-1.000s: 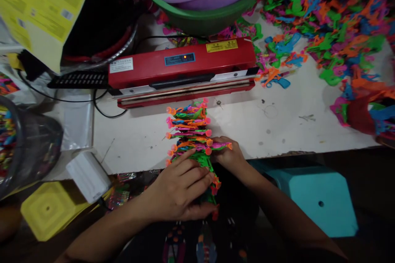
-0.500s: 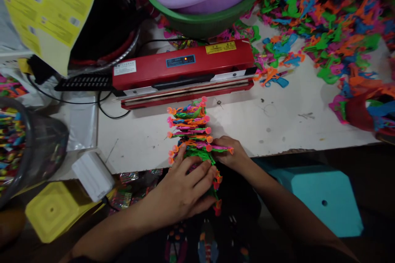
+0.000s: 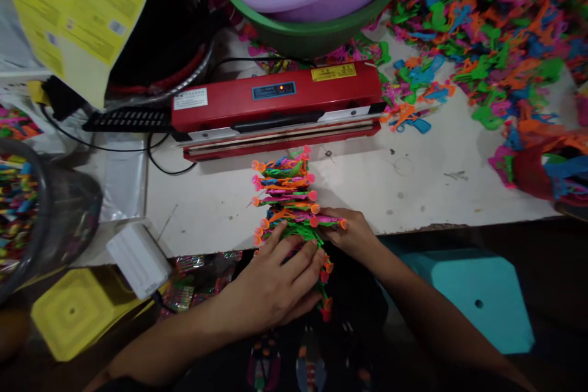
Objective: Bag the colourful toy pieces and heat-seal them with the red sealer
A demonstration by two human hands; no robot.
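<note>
A row of flat, bright plastic toys [image 3: 287, 199] with round cup-like ends lies stacked from the table's near edge towards the red sealer. My left hand [image 3: 280, 275] is laid over the near end of the row, its fingers curled round several green and orange toys. To the right of it, my right hand [image 3: 351, 234] grips the row's side, beside a pink toy with an orange tip that sticks out. The right fingertips are partly hidden behind the toys.
Behind the row stands a red bag sealer [image 3: 275, 101] with a lit orange lamp. Further back are a green basin [image 3: 294, 37] and a purple basin [image 3: 316, 3]. Loose toys [image 3: 487, 37] are heaped at right. A grey bucket [image 3: 76, 208], yellow stool [image 3: 71, 312] and turquoise stool [image 3: 478, 282] flank me.
The whole view has shifted slightly. Both hands stay on the near end of the row, with hardly any movement of the toys.
</note>
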